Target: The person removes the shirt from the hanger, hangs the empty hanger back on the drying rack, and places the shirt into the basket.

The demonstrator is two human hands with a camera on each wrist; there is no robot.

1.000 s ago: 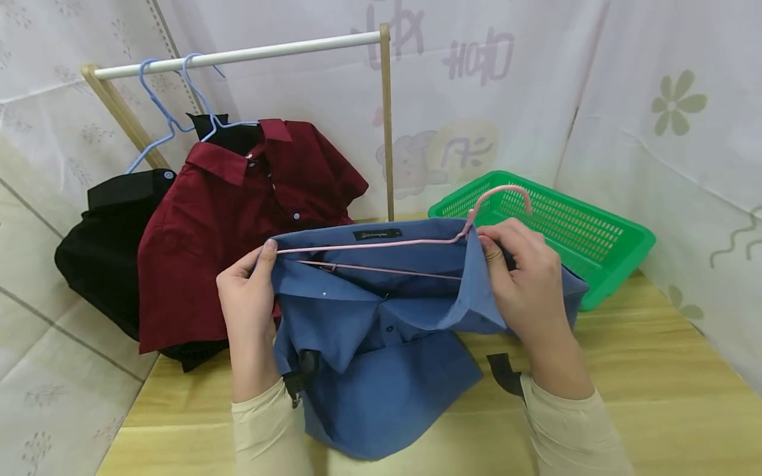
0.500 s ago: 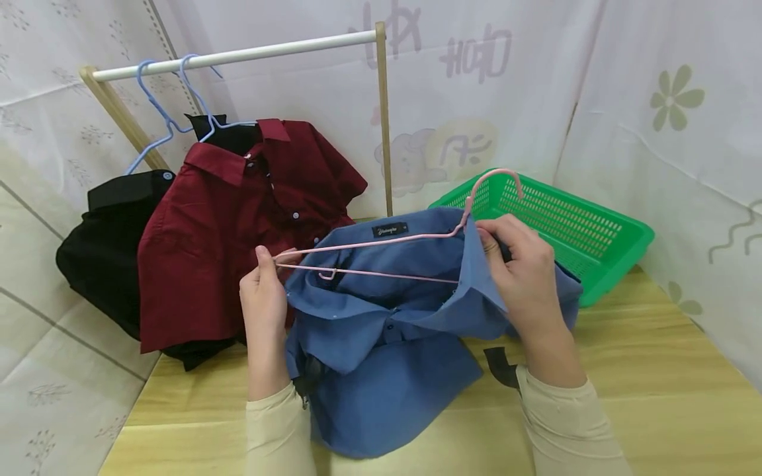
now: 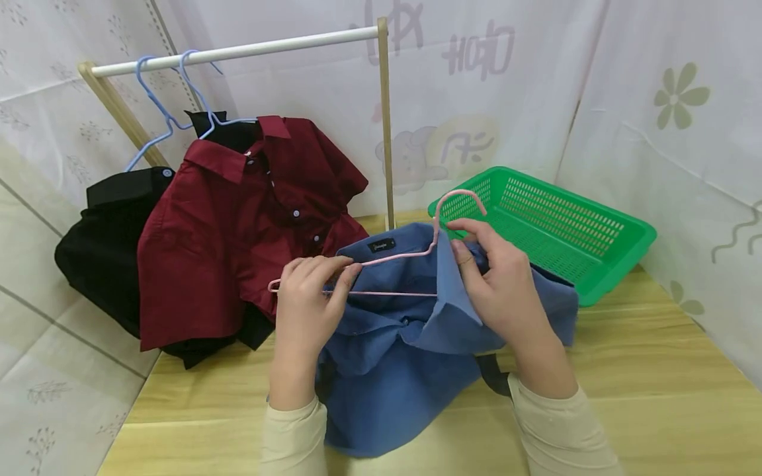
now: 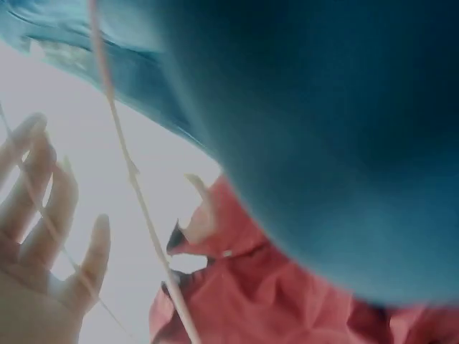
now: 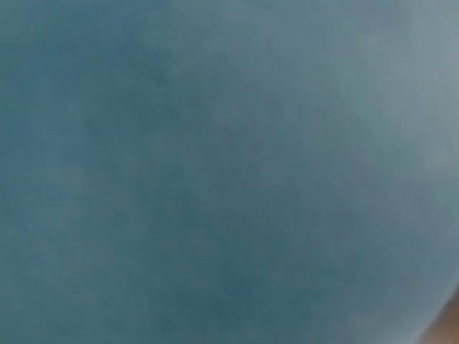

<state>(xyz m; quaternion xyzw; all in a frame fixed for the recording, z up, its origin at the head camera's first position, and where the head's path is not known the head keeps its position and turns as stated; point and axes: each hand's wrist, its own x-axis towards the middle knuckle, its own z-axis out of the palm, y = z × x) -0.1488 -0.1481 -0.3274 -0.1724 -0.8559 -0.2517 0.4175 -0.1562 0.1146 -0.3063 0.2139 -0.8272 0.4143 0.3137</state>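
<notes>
The person's left hand (image 3: 306, 304), fingers extended, has moved along the pink hanger (image 3: 389, 258) toward the green basket (image 3: 639, 237), in front of which the right hand (image 3: 500, 281) pinches the blue shirt (image 3: 395, 393).

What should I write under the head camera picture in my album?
Left hand at a pink hanger, right hand holding a blue shirt, green basket behind.
</notes>
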